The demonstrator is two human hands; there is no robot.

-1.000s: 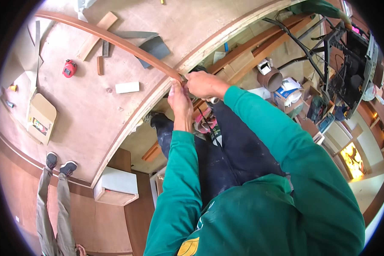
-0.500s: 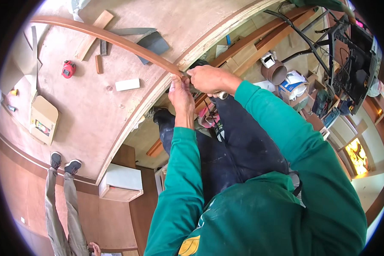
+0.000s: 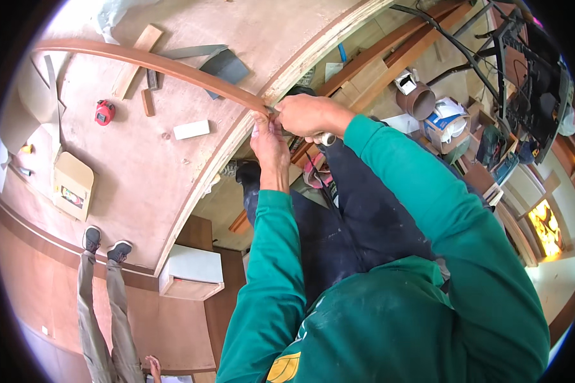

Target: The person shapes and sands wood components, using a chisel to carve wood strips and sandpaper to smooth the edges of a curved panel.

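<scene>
A long reddish-brown wooden strip (image 3: 153,62) runs from the far left to my hands, over the edge of a pale wooden board. My left hand (image 3: 269,142) is closed round the strip's near end, thumb and fingers pinching it. Right beside it, my right hand (image 3: 314,117) is wrapped round a hand tool (image 3: 328,138), its fist meeting the strip's tip. Only the tool's pale, rounded handle end shows below the fist. Its working end is hidden, so I cannot tell its kind.
On the board (image 3: 134,172) lie a red tape measure (image 3: 105,112), a white block (image 3: 191,129), wood offcuts and a cardboard box (image 3: 73,185). Another person's legs (image 3: 102,306) are at lower left. Boxes (image 3: 445,124), a brown cylinder (image 3: 416,100) and black metal framing (image 3: 501,64) crowd the right.
The view has shifted slightly, and the strip's far end sits a little lower and further left. Both hands keep their grip at the strip's near end.
</scene>
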